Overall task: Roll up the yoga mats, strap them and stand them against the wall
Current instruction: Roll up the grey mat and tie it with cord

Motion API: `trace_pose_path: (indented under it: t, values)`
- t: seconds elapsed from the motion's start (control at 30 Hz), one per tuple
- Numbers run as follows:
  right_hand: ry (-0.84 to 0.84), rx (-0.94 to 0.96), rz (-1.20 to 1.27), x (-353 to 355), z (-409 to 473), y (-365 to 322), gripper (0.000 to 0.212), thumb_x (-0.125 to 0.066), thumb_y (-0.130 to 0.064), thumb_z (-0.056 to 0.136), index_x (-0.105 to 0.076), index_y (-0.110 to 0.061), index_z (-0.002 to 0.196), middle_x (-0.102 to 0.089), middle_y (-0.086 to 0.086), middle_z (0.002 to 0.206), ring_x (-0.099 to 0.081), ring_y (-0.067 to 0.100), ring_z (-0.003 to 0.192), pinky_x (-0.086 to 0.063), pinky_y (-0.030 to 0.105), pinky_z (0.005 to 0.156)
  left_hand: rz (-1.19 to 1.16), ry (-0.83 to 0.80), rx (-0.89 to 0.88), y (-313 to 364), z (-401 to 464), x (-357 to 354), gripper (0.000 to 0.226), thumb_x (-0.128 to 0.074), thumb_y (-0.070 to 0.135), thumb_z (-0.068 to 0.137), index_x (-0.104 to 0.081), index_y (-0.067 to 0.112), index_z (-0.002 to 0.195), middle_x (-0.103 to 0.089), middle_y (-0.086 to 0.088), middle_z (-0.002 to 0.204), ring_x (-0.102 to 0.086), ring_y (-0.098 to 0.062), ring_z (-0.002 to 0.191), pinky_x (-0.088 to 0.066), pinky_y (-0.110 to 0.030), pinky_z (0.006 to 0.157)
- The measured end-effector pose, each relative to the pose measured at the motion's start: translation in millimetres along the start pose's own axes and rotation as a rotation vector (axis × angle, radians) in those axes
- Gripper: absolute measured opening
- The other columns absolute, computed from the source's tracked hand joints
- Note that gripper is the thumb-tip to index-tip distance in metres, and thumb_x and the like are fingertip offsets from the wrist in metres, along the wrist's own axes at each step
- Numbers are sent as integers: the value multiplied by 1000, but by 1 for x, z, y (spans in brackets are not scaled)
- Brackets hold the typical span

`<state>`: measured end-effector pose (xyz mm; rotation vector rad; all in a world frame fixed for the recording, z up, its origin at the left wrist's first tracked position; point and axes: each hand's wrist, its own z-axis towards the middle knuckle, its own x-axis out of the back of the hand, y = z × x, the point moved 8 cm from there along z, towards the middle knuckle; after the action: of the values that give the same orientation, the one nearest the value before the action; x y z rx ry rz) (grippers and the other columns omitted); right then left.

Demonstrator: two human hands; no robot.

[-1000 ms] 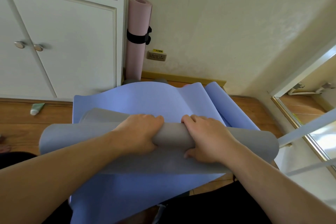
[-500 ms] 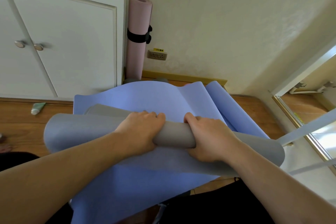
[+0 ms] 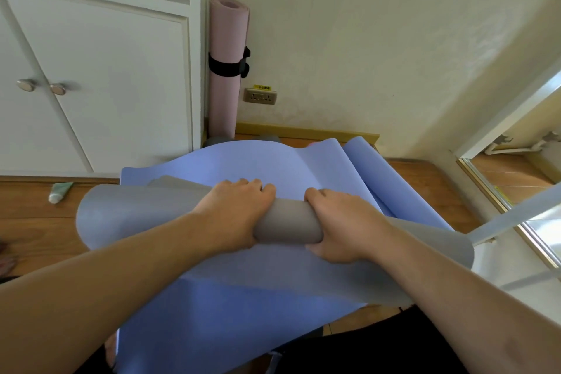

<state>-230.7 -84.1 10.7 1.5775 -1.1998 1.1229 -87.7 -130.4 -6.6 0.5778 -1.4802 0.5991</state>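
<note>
Rolling the blue-and-grey yoga mat point(image 3: 212, 167) on the floor: I'm keeping my left hand point(image 3: 233, 209) and right hand point(image 3: 343, 225) clamped on the tight grey middle of the roll. Ends are flaring loose, so I'm judging it best to spread the hands outward and press evenly. Strapped pink mat point(image 3: 227, 70) is standing at the wall point(image 3: 364, 39).

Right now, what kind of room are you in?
Probably a room in a home, used for exercise. There's a white cabinet with round metal knobs, a wooden floor, and a rolled pink yoga mat with a black strap standing in the corner.
</note>
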Motion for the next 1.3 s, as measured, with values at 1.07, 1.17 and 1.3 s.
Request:
trace_pose_path:
  t: [1.07,1.17,1.3]
  values:
    - [65,-98,3,-2,-11,10,44,-70,-31,74,-38,-27,103,-52,-4,86,-57,23,73,-53,45,62,4,78,-9,9,-3,8,60,-74,55,77,-48,26,122,-52,2,117,-54,-21,103,-48,-35,88]
    - [100,-76,-22,-1,-15,7,59,-79,-46,75,-39,-28,114,-53,-6,99,-58,23,88,-54,42,73,-31,99,6,8,-1,9,48,-70,50,84,-48,25,119,-56,1,114,-57,-21,100,-49,-35,84]
    - [122,-47,-145,2,-18,-1,81,-86,-62,72,-37,-25,126,-48,-4,107,-54,24,93,-42,39,75,-117,69,5,2,1,15,52,-72,52,78,-44,31,116,-62,7,105,-62,-19,93,-51,-36,76]
